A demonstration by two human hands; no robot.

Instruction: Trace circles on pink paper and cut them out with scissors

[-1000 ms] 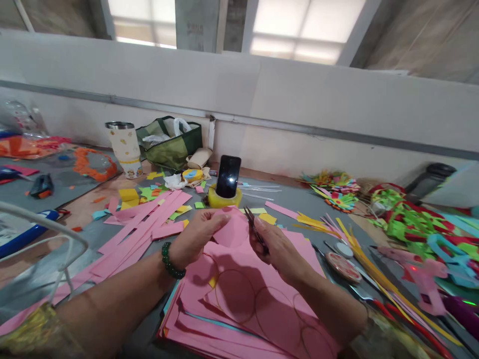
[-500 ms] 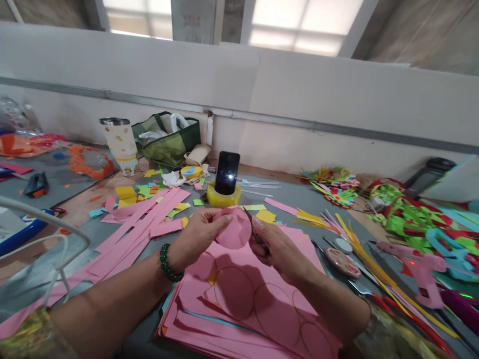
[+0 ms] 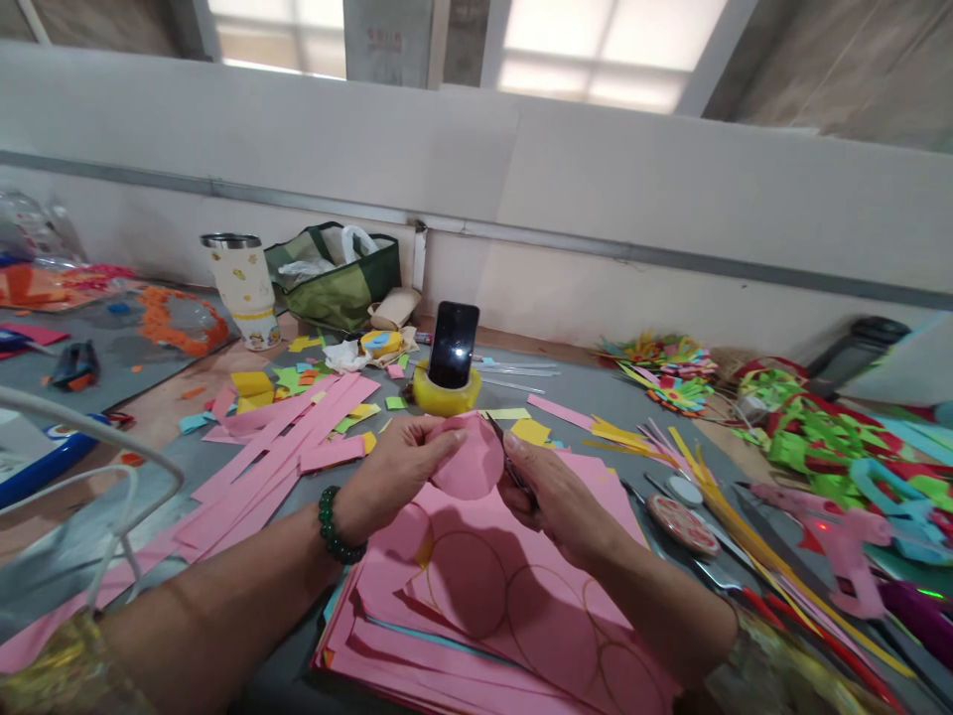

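Note:
A round piece of pink paper [image 3: 471,465] is pinched between the thumb and fingers of my left hand [image 3: 406,462]. My right hand [image 3: 547,497] is closed around a pair of scissors [image 3: 497,433], whose blades lie at the paper's right edge; the handles are mostly hidden in my fingers. Below both hands lies a stack of pink paper sheets [image 3: 439,655]. Several circles are outlined on the top sheet, and its left edge is cut unevenly.
A phone [image 3: 454,346] stands in a yellow holder [image 3: 445,395] ahead. Pink strips [image 3: 275,462] and paper scraps lie left, near a tumbler [image 3: 242,293] and a green bag [image 3: 339,283]. Right are a pink glue gun [image 3: 826,526], red-handled scissors [image 3: 826,641] and paper flowers [image 3: 670,372].
The round paper has turned and shifted slightly in my left hand. The scissors remain at its right edge, and both hands stay in nearly the same place.

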